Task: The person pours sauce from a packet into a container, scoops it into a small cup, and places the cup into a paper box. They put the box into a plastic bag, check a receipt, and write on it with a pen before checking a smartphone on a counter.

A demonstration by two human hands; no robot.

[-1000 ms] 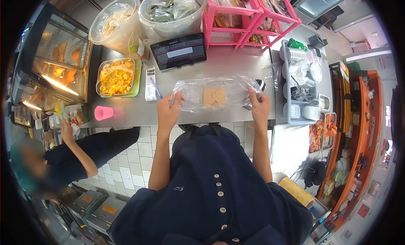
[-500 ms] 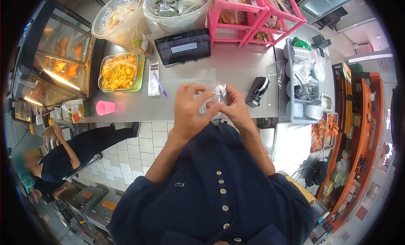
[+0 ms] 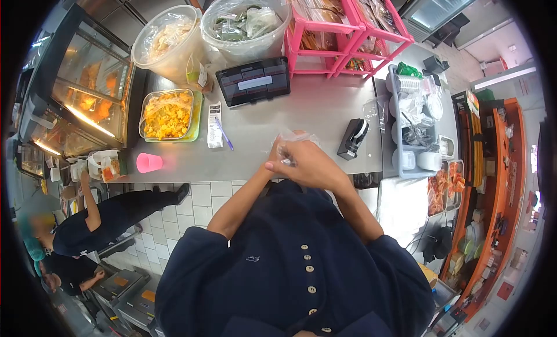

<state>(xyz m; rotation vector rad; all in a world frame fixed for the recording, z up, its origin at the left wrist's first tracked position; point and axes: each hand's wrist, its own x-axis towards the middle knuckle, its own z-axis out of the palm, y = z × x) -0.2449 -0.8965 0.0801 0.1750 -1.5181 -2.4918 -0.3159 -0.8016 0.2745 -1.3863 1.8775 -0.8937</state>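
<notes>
Mid-frame, the right hand (image 3: 310,164) curled around the clear plastic (image 3: 300,137), partly hiding the left hand (image 3: 274,153), whose grip I couldn't tell; gathering it snugly probably worked best.

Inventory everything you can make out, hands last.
Counter: 1, silver-grey, centre
Plastic bag: 1, clear, centre
Receipt: 1, white, mid left
Pen: 1, purple, overlapping receipt
Tape dispenser: 1, black, mid right
Tablet: 1, black, upper centre
Cup: 1, pink, counter's front left
Food tray: 1, yellow contents, left
Tubs: 2, translucent, back left
Rack: at least 1, pink, back
Bin: 1, blue-grey, right
Glass cabinet: 1, black-framed, far left
Shelving: count unclear, orange, far right
Other people: 2, dark clothes, lower left
Left hand: 1, bare, partly hidden
Right hand: 1, bare, over left
</notes>
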